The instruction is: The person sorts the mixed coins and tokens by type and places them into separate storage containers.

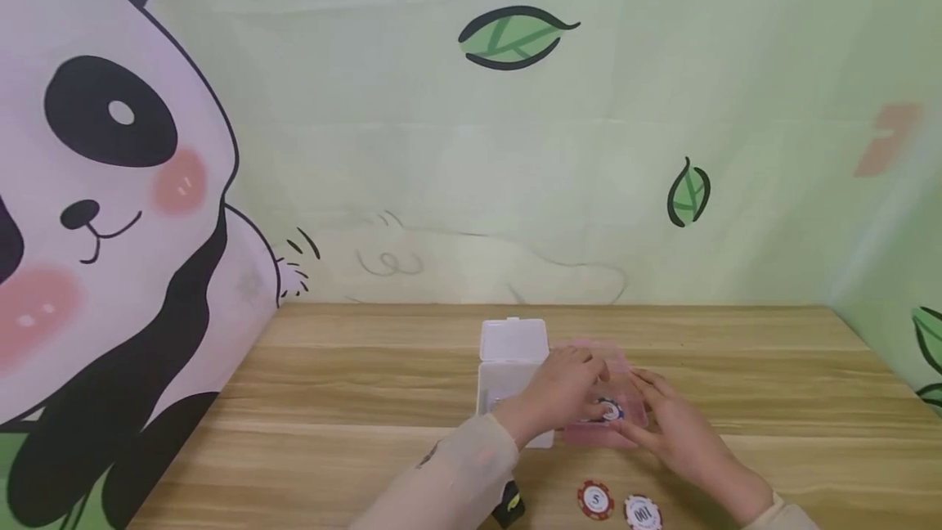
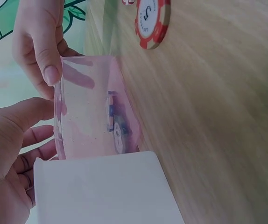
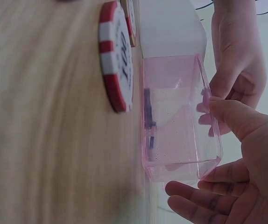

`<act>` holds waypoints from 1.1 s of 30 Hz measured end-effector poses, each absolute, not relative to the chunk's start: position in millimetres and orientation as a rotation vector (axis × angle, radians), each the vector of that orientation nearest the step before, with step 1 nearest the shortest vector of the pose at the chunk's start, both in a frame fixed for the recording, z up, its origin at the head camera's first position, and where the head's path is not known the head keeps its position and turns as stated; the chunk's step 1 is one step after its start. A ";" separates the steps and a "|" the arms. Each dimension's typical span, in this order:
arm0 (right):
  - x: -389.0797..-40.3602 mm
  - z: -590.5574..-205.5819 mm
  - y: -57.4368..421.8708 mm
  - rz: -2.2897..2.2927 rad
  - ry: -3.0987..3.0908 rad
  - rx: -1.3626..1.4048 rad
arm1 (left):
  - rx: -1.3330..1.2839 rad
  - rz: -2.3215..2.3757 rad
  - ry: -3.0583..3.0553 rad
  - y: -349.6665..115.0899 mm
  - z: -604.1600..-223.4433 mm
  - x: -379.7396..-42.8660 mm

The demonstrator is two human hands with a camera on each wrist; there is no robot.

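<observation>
A see-through pink plastic box (image 1: 599,437) stands on the table, with blue-edged poker chips (image 1: 611,410) on its floor. Two of the chips (image 2: 119,135) show through its wall in the left wrist view. My right hand (image 1: 680,436) grips the box's right end, thumb on the near rim and fingers round the end. Over the box's left part reaches my left hand (image 1: 562,391); its fingers dip inside the rim in the right wrist view, above the chips, and nothing is seen in them. Left of it is a white box (image 1: 513,342), lid flipped back.
Nearer me lie a red poker chip (image 1: 595,500) marked 5 and a red-and-white chip (image 1: 643,512) marked 100. A small black object (image 1: 509,505) with a yellow-green mark is partly behind my left sleeve. A printed cloth backdrop (image 1: 412,145) rises behind the table.
</observation>
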State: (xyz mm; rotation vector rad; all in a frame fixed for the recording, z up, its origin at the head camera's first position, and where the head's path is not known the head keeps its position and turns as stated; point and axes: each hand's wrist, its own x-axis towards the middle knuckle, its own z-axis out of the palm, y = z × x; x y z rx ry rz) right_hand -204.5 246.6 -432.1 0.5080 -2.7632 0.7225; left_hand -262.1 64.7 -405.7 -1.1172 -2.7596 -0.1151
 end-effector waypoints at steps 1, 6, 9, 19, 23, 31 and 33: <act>-204.5 -432.0 246.6 0.722 -2.763 0.507 | -1.117 -0.121 -2.749 63.4 -405.9 -261.2; -205.3 -433.3 246.6 0.722 -2.770 0.501 | -1.121 -0.147 -2.709 57.9 -406.4 -255.4; -205.6 -434.1 246.8 0.720 -2.778 0.500 | -1.105 -0.167 -2.705 54.7 -404.8 -251.6; -204.8 -433.0 247.0 0.718 -2.765 0.523 | -1.054 -0.189 -2.702 38.8 -393.3 -238.7; -205.0 -433.4 248.0 0.706 -2.770 0.516 | -1.057 -0.211 -2.677 34.7 -392.4 -234.3; -205.4 -433.1 247.4 0.700 -2.755 0.519 | -0.981 -0.254 -2.582 28.3 -396.5 -221.8; -205.3 -433.2 247.3 0.694 -2.750 0.524 | -0.976 -0.226 -2.558 27.0 -397.6 -218.0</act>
